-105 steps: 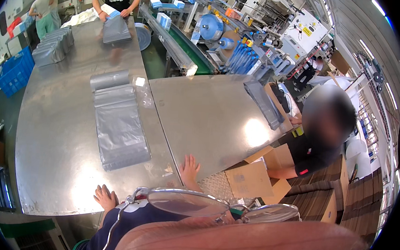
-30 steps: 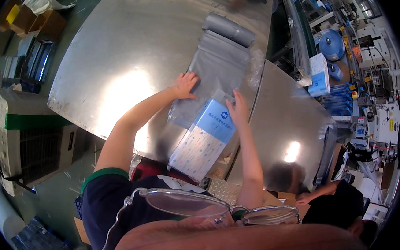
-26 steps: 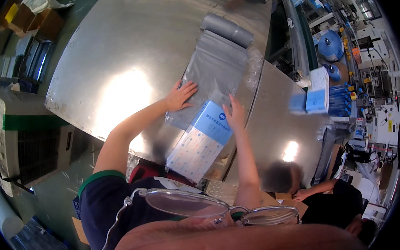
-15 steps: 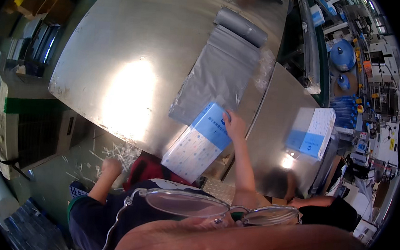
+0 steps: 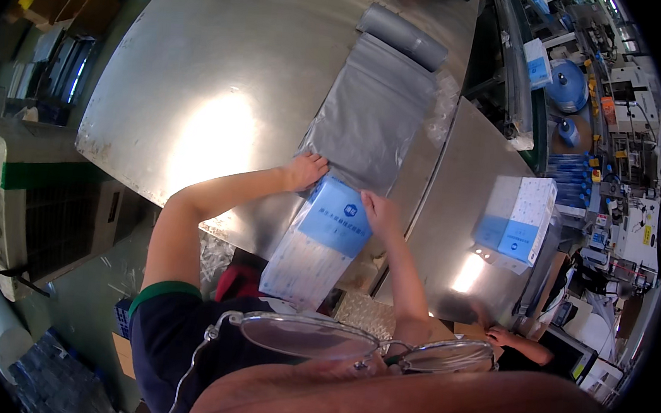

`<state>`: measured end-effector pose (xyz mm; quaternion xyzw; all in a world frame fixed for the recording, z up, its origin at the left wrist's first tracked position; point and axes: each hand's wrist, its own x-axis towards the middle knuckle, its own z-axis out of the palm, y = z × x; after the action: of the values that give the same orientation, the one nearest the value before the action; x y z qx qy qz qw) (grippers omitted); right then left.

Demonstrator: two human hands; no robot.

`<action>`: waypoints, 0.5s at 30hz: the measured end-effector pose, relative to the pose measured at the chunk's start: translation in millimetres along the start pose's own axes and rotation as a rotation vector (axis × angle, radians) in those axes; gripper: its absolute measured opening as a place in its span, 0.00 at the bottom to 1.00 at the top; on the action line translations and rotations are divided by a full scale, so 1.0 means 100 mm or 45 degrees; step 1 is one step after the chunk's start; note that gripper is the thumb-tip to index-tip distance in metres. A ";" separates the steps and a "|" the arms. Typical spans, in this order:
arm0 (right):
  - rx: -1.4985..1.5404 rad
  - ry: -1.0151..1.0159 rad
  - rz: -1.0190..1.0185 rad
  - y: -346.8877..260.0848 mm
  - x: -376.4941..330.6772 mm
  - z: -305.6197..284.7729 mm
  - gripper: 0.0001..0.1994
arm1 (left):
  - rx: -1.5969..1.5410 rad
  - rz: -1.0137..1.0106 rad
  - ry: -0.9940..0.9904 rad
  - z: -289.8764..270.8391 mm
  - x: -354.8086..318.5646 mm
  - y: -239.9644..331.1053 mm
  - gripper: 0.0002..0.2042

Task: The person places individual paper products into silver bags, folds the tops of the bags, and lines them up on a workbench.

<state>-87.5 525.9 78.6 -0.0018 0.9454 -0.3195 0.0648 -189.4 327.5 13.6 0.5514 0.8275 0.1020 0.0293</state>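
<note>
Room: factory floor crowded with machines, bright light glaring off steel.
Worktop: broad sheet-metal surface, carrying the things at its near edge.
Packet: flat blue-and-white pack, lying tilted, its upper end on the near end of the grey bag and its lower end hanging past the worktop's edge.
Left hand: fingers spread flat, pressing on the grey bag right at the packet's top left corner; it gripped nothing.
Right hand: laid on the packet's upper right edge, fingers curled over it, holding it.
Grey bag: long plastic strip running away from the person, ending in a roll at the far end.
Second worktop: just to the right, with a blue-and-white box lying on it.
Another person's hand: at that worktop's near corner, well apart from the packet.
</note>
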 end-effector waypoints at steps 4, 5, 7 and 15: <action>0.026 0.038 -0.039 -0.13 -0.02 0.04 0.12 | -0.475 0.029 0.038 0.04 0.01 -0.24 0.09; 0.042 0.041 -0.007 -0.09 0.01 0.08 0.12 | -0.502 0.043 0.017 0.01 0.03 -0.26 0.08; 0.064 0.015 0.059 0.03 0.02 0.19 0.12 | -0.557 0.068 -0.024 -0.06 0.04 -0.27 0.07; -0.530 0.097 0.049 -0.15 0.32 0.15 0.23 | -0.900 -0.484 0.084 -0.14 0.21 -0.25 0.08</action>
<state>-117.9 503.3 71.6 0.0149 0.9926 -0.1160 0.0334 -223.1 335.7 24.0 0.3409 0.8291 0.3908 0.2088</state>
